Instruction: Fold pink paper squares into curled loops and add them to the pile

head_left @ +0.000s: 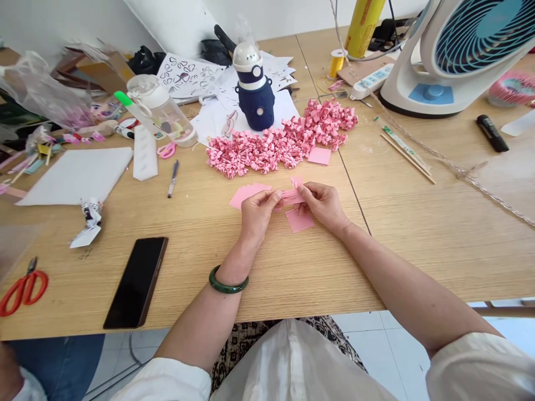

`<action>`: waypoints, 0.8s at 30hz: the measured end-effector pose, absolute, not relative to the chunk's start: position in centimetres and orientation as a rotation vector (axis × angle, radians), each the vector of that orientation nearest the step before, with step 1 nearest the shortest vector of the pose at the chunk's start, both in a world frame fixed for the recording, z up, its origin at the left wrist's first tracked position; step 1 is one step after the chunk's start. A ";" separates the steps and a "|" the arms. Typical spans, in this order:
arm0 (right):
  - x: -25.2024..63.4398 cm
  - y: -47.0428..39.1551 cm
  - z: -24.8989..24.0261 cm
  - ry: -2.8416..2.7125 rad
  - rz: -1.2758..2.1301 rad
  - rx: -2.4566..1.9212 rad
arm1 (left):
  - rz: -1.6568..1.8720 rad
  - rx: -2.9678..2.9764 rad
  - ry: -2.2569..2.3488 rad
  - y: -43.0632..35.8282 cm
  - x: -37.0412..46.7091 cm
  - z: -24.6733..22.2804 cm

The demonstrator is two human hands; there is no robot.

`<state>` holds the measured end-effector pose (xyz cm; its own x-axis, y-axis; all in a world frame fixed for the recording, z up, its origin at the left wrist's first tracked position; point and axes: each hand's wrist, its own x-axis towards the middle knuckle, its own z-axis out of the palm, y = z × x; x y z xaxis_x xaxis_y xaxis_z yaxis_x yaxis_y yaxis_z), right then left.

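Observation:
Between both hands, just above the table, is a pink paper strip that looks slit into thin bands. My left hand pinches its left end, thumb on top. My right hand grips the other end, where a small curled bit sticks up. Under and beside the left fingers lies a fan of pink paper sheets. Another pink slip with a fringed edge rests below the right fingers. Behind the hands stretches a heap of curled pink paper pieces, with a pink square at its near right edge.
A dark blue bottle stands behind the heap. To the left are a phone, red scissors, a pen and a clear bottle. A fan, thin sticks and a marker are at right.

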<state>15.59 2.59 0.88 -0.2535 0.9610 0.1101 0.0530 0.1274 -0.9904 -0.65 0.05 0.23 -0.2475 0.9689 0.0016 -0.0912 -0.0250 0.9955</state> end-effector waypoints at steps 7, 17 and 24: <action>15.7 2.8 0.3 -1.488 1.266 -1.027 | 1.455 0.953 1.312 0.2 -0.5 0.5; 15.6 2.4 0.7 -1.509 1.296 -1.036 | 1.429 1.003 1.355 0.2 -1.0 -0.7; 15.6 2.5 0.7 -1.605 1.159 -1.039 | 1.426 1.049 1.345 0.2 -1.0 -0.4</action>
<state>15.57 2.51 0.73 -0.2676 0.9475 0.1749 0.1315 0.2157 -0.9676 -0.97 0.20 -0.41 -0.2500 0.9682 0.0058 -0.0508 -0.0191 0.9985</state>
